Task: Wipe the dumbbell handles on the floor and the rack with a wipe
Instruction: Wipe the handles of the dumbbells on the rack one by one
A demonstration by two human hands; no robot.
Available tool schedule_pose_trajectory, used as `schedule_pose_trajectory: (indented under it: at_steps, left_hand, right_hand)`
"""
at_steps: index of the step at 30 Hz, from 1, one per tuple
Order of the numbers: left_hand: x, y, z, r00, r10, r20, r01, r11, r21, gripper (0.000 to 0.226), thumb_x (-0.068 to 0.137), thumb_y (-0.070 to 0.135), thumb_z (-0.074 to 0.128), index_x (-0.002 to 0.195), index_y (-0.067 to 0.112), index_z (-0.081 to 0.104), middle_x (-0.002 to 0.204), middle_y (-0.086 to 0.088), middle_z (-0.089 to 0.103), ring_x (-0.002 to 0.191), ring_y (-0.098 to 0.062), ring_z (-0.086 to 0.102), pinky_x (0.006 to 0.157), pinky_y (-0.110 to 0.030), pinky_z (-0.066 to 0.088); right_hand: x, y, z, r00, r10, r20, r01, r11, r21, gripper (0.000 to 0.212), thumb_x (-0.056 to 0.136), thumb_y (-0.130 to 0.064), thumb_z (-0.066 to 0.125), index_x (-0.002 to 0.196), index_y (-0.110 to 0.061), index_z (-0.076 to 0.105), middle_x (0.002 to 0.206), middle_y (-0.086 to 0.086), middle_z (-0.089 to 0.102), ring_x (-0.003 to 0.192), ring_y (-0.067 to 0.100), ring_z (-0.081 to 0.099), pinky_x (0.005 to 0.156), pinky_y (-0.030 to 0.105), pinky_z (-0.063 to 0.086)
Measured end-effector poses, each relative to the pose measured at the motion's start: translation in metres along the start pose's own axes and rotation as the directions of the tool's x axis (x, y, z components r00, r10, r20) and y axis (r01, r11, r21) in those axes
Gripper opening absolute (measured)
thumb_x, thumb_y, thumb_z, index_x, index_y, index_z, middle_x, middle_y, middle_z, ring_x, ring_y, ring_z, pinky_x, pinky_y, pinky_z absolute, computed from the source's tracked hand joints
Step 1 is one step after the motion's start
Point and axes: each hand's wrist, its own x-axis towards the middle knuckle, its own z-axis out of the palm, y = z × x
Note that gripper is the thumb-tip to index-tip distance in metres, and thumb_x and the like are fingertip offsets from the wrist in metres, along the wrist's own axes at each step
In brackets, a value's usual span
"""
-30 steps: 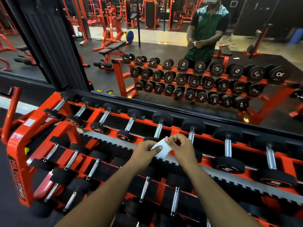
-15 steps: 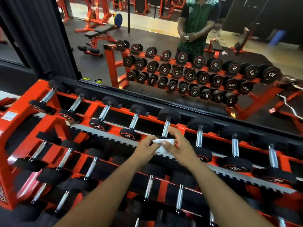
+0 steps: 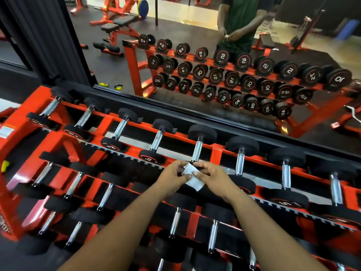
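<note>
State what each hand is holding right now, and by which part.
Both hands pinch one white wipe: the left hand at its left edge, the right hand at its upper right edge. No dumbbell is gripped.

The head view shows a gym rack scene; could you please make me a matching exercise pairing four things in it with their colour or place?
Things:
1. wipe
2. rack frame
3. dumbbell handle
4. mirror

Descriptions:
A. orange-red
B. behind the rack, reflecting it
C. white, pinched between left hand and right hand
D. shiny metal, just beyond the hands

Pairs: 1-C, 2-A, 3-D, 4-B
</note>
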Motion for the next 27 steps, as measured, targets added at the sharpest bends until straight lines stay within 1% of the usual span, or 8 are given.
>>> schedule_pose_trajectory:
  at_steps: [5,7,9,14,19,22,24,27]
  left_hand:
    - [0.028,-0.01,0.017,0.998,-0.014,-0.06,0.022,0.99,0.142,0.03,0.09,0.019,0.076,0.114,0.026,0.061,0.097,0.004,0.071,0.089,-0.004,0.066,0.083,-0.017,0.048]
    - [0.037,-0.016,0.025,0.993,-0.036,-0.116,0.06,0.975,0.212,0.029,0.089,0.032,0.075,0.114,0.027,0.062,0.102,0.008,0.068,0.095,-0.002,0.063,0.089,-0.017,0.048]
    - [0.05,-0.025,0.034,0.987,-0.051,-0.155,0.098,0.945,0.313,0.047,0.084,0.055,0.066,0.121,0.027,0.06,0.117,0.006,0.063,0.113,-0.012,0.059,0.102,-0.033,0.047]
    - [0.067,-0.029,0.057,0.973,-0.05,-0.227,0.172,0.811,0.56,0.077,0.091,0.062,0.06,0.149,0.017,0.039,0.156,-0.005,0.035,0.149,-0.024,0.024,0.12,-0.04,0.024]
    - [0.078,-0.034,0.072,0.969,-0.136,-0.206,0.227,0.819,0.527,0.092,0.097,0.062,0.052,0.161,0.009,0.012,0.169,-0.014,0.007,0.157,-0.026,0.001,0.126,-0.041,0.007]
    - [0.079,-0.035,0.075,0.966,-0.141,-0.215,0.236,0.818,0.524,0.097,0.097,0.062,0.05,0.162,0.009,0.002,0.17,-0.015,-0.006,0.157,-0.028,-0.007,0.126,-0.041,0.0]
    - [0.08,-0.036,0.074,0.969,-0.141,-0.202,0.232,0.798,0.556,0.1,0.096,0.065,0.048,0.162,0.009,-0.001,0.169,-0.016,-0.01,0.157,-0.028,-0.01,0.126,-0.041,-0.003]
    - [0.08,-0.038,0.074,0.974,-0.13,-0.187,0.216,0.79,0.574,0.102,0.096,0.068,0.046,0.162,0.009,-0.004,0.169,-0.015,-0.013,0.156,-0.028,-0.012,0.127,-0.04,-0.003]
  right_hand:
    - [0.03,0.026,-0.021,0.999,0.012,0.039,-0.01,0.999,-0.053,0.017,0.097,-0.006,0.062,0.105,-0.015,0.074,0.086,0.0,0.076,0.071,0.006,0.068,0.061,0.021,0.051]
    - [0.047,0.039,-0.03,0.998,-0.015,-0.063,0.01,0.997,-0.081,0.019,0.094,-0.005,0.062,0.095,-0.02,0.074,0.085,-0.002,0.076,0.073,0.008,0.067,0.066,0.028,0.052]
    - [0.068,0.051,-0.04,0.985,-0.039,-0.166,0.006,0.981,-0.195,0.017,0.091,-0.009,0.063,0.09,-0.023,0.072,0.088,-0.007,0.074,0.081,0.009,0.067,0.073,0.031,0.051]
    - [0.11,0.056,-0.05,0.976,-0.115,-0.187,0.034,0.921,-0.388,0.014,0.089,-0.016,0.062,0.097,-0.027,0.066,0.09,-0.008,0.069,0.081,0.017,0.063,0.069,0.033,0.049]
    - [0.137,0.056,-0.041,0.91,-0.373,-0.181,0.173,0.738,-0.652,0.029,0.097,-0.015,0.057,0.124,-0.025,0.061,0.099,0.005,0.073,0.085,0.028,0.067,0.072,0.041,0.055]
    - [0.152,0.075,-0.033,0.873,-0.486,0.043,0.35,0.562,-0.749,0.048,0.088,-0.004,0.063,0.133,-0.022,0.064,0.13,0.004,0.068,0.114,0.024,0.066,0.097,0.038,0.055]
    - [0.16,0.092,-0.031,0.822,-0.484,0.301,0.498,0.352,-0.793,0.051,0.086,-0.004,0.066,0.133,-0.022,0.065,0.14,0.004,0.062,0.131,0.023,0.057,0.113,0.034,0.035]
    - [0.159,0.097,-0.043,0.723,-0.402,0.562,0.654,0.136,-0.744,0.051,0.092,-0.012,0.063,0.141,-0.024,0.058,0.152,0.001,0.05,0.145,0.021,0.04,0.118,0.035,0.014]
